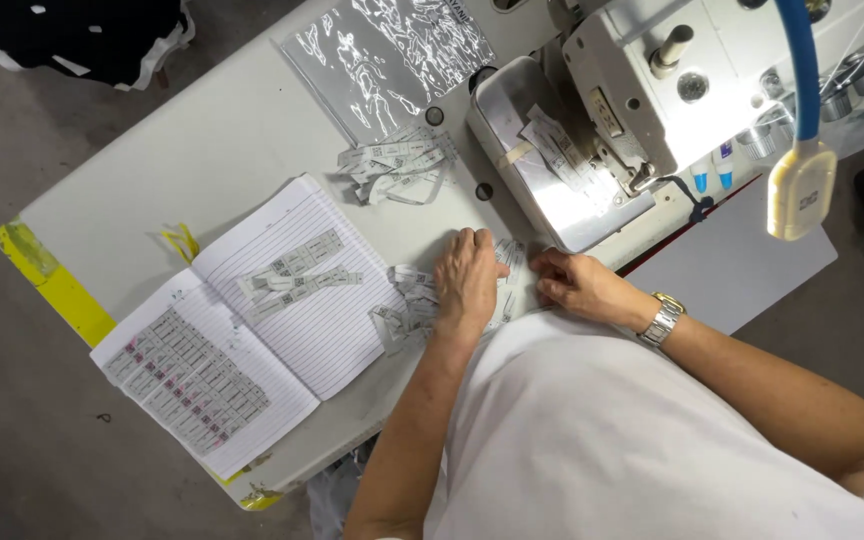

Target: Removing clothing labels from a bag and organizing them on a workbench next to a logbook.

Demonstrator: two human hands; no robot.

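My left hand (467, 280): flat, fingers spread and relaxed, pressing a scatter of small printed paper labels (407, 300) on the grey worktable (222, 150), gripping nothing. My right hand (577, 285): fingers curled at the labels' far edge, just beside the left; whether they pinch one I cannot tell. Wristwatch (662, 320) on the right wrist. Open lined notebook (252, 330) to the left, label strips lying on its page. Second label heap (397, 165) beyond. Sewing machine (652, 90) ahead.
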